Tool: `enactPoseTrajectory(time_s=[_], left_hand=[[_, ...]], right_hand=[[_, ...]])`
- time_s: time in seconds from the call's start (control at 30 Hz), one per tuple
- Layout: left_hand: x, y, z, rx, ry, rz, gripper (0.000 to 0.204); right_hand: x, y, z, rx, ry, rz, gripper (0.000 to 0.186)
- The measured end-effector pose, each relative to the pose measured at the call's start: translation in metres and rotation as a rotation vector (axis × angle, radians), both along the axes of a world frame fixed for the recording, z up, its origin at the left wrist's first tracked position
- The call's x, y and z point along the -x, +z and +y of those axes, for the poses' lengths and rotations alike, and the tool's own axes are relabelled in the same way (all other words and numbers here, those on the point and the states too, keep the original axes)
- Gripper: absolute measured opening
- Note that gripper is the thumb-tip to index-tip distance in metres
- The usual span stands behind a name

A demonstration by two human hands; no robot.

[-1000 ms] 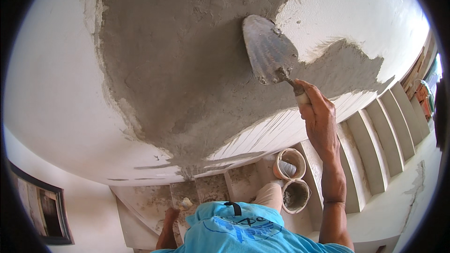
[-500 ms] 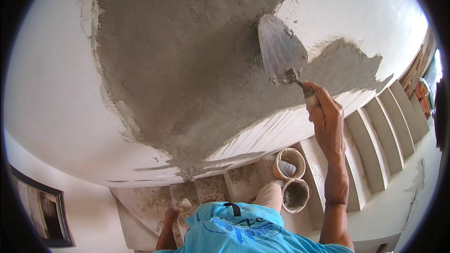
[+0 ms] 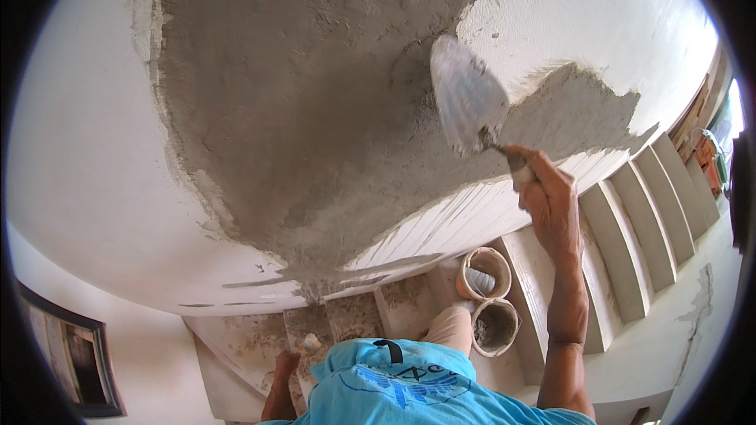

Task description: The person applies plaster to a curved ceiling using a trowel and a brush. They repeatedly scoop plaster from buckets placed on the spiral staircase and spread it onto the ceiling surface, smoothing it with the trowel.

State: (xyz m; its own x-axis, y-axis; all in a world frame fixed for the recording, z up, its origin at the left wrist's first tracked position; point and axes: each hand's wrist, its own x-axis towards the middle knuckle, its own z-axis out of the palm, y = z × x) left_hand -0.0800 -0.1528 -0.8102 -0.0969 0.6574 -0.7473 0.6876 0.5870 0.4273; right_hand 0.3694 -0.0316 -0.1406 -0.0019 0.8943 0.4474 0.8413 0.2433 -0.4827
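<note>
Ahead of me, a broad patch of wet grey mortar (image 3: 291, 102) covers part of the white wall (image 3: 87, 134). My right hand (image 3: 545, 193) is closed round the handle of a pointing trowel (image 3: 470, 94). Its flat, mortar-smeared blade lies at the right part of the patch, near the ragged border with the white wall; whether it touches the surface I cannot tell. My left hand (image 3: 287, 361) hangs low beside my body, fingers curled, and what it holds, if anything, does not show.
Two buckets stand on the steps by my leg: one (image 3: 483, 274) with a pale rounded thing inside, the other (image 3: 496, 327) with some grey mortar. Stairs (image 3: 622, 228) rise to the right. Mortar splashes stain the steps below the wall (image 3: 354, 315). A dark-framed picture (image 3: 75, 354) hangs at lower left.
The trowel blade has shifted slightly down and to the left, and is a little blurred. My right wrist has turned a bit with it; my left hand stays put.
</note>
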Motion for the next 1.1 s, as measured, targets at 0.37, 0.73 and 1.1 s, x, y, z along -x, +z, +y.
enactPoseTrajectory(time_s=[0.37,0.73,1.1], left_hand=[[0.009,-0.026,-0.001,-0.147,-0.22,0.014,0.04],[0.003,-0.023,0.006,-0.076,0.027,-0.001,0.044],[-0.003,0.003,-0.001,-0.145,-0.191,0.066,0.043]], right_hand=[[-0.005,-0.021,0.0,0.114,0.147,-0.11,0.038],[0.008,0.002,0.016,-0.132,0.0,-0.071,0.041],[0.027,-0.005,-0.006,-0.069,0.001,-0.108,0.042]])
